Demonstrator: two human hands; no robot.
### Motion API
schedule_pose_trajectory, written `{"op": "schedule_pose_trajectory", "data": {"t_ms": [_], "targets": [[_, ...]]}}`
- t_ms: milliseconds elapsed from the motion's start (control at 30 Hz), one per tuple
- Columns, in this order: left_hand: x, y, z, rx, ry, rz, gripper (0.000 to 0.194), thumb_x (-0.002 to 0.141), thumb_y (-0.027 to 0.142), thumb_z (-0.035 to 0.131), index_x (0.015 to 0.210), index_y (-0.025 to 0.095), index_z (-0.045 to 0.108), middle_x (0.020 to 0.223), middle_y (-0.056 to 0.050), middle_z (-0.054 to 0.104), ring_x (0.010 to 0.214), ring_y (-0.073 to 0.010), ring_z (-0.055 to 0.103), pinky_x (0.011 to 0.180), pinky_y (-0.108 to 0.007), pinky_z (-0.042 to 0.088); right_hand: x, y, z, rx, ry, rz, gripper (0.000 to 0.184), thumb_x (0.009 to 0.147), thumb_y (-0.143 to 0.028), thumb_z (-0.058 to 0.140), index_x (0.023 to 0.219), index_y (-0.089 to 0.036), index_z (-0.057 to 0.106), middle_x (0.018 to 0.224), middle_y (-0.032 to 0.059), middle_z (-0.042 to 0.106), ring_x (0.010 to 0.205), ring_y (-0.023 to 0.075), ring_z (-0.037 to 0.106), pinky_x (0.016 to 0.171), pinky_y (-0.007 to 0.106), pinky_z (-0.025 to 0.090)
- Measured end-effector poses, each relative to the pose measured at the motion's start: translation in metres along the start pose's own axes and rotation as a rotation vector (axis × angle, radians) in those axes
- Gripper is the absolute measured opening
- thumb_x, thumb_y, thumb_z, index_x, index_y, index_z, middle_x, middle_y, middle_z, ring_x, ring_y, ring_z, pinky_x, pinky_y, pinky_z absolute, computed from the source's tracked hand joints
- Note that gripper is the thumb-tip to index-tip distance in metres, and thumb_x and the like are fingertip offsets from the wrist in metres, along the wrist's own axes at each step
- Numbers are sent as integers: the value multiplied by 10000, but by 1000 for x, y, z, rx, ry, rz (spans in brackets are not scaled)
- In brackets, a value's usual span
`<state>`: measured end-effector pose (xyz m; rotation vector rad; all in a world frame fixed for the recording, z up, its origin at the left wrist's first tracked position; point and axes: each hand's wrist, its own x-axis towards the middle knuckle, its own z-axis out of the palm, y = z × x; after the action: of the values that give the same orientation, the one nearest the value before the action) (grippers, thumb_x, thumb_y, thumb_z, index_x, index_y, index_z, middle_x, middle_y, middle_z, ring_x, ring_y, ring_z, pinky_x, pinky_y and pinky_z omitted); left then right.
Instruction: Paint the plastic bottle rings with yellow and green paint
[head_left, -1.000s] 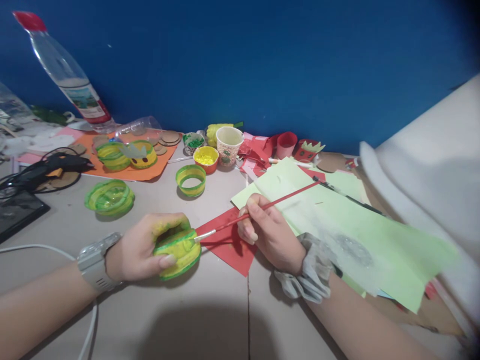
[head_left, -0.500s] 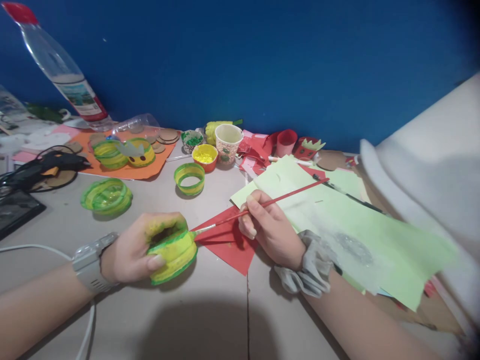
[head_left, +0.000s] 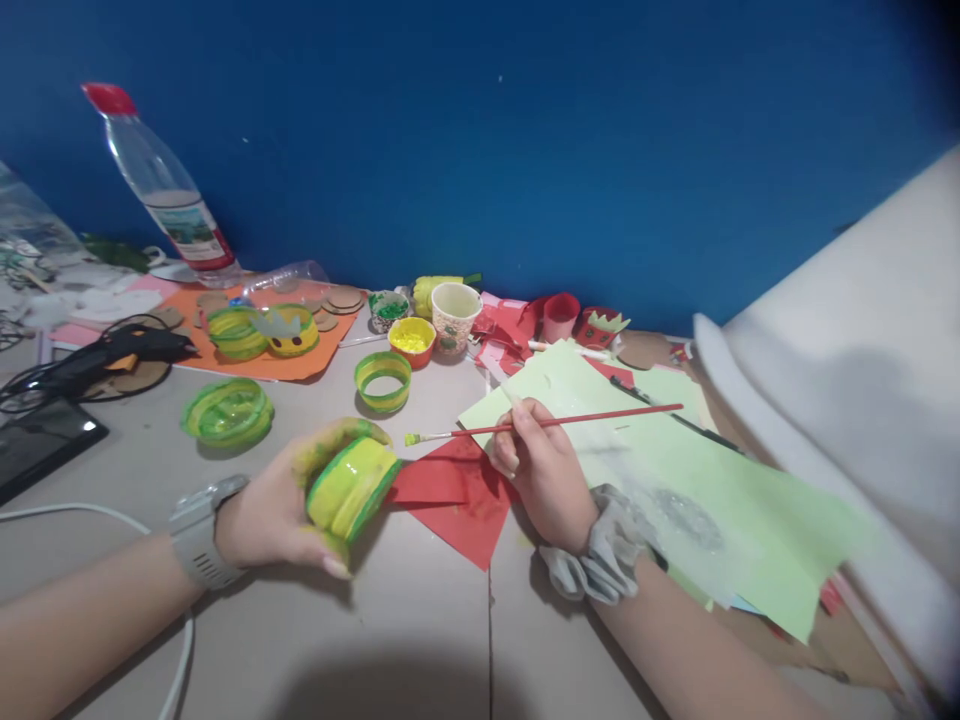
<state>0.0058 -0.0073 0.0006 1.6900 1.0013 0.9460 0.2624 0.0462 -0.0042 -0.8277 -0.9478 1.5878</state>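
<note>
My left hand [head_left: 300, 500], its fingers smeared with yellow and green paint, grips a piece painted yellow with green edges [head_left: 352, 487], thumb below and fingers over the top. In my right hand [head_left: 536, 460] is a thin red paintbrush [head_left: 600, 416], pinched near its middle. Its yellow-tipped bristles hang just right of and above the painted piece, apart from it. Beyond the hands stand a green-and-yellow ring [head_left: 382, 397] and a paper cup of yellow paint [head_left: 412, 352]. A lobed green bowl-like piece [head_left: 228, 430] lies behind my left wrist.
A bottle with a red cap [head_left: 176, 215] leans at the back left, by orange paper [head_left: 315, 362]. Red paper [head_left: 469, 530] and light green sheets [head_left: 757, 500] lie to the right. A taller paper cup [head_left: 454, 335] and green paint cup [head_left: 388, 326] stand near the blue wall.
The brush tip has come off the painted piece and its handle lies more level. My left hand has tilted the piece and its thumb has moved off the front. The view has shifted slightly.
</note>
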Motion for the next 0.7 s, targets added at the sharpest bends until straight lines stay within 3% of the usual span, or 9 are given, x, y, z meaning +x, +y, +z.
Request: {"op": "schedule_pose_trajectory", "data": {"t_ms": [133, 300, 433, 500, 600, 700], "targets": [[0, 1, 2, 59, 9, -3, 863, 615, 462, 843, 1329, 254, 405, 1277, -129, 582, 1138, -320, 595, 961, -422, 503, -1, -1, 2, -4, 9, 12, 306, 884, -404, 590, 722, -194, 437, 477, -83, 410, 426, 53, 342, 453, 165, 296], [3, 10, 8, 95, -9, 5, 776, 800, 262, 688, 1434, 279, 242, 1299, -134, 587, 1229, -300, 550, 1067, -484, 421, -1, 0, 2, -6, 30, 8, 305, 897, -408, 571, 724, -199, 430, 467, -85, 399, 418, 56, 325, 433, 164, 296], [3, 17, 9, 287, 53, 88, 515, 837, 197, 592, 1326, 274, 450, 1338, -115, 564, 1381, -309, 384, 1131, -507, 346, -2, 0, 2, -7, 47, 11, 319, 884, -437, 582, 717, -203, 444, 477, -81, 396, 413, 64, 313, 391, 168, 275], [4, 22, 9, 351, 81, 153, 403, 845, 169, 557, 1240, 246, 527, 1374, -124, 527, 1371, -312, 401, 1112, -484, 384, -2, 0, 3, -7, 55, 12, 320, 878, -447, 586, 718, -204, 453, 473, -82, 382, 406, 66, 301, 374, 171, 259], [2, 26, 9, 305, 156, 213, 511, 852, 142, 544, 1327, 253, 394, 1422, -148, 471, 1292, -289, 508, 1058, -426, 461, -2, 0, 6, -3, 81, -1, 335, 869, -455, 596, 705, -206, 441, 474, -83, 372, 408, 69, 295, 384, 181, 275], [-5, 21, 9, 207, 246, 246, 673, 850, 142, 558, 1399, 290, 198, 1460, -160, 420, 1286, -287, 516, 1071, -449, 446, -1, -1, 9, -5, 121, -32, 360, 853, -467, 612, 692, -205, 426, 487, -78, 385, 424, 68, 304, 416, 190, 294]]}}
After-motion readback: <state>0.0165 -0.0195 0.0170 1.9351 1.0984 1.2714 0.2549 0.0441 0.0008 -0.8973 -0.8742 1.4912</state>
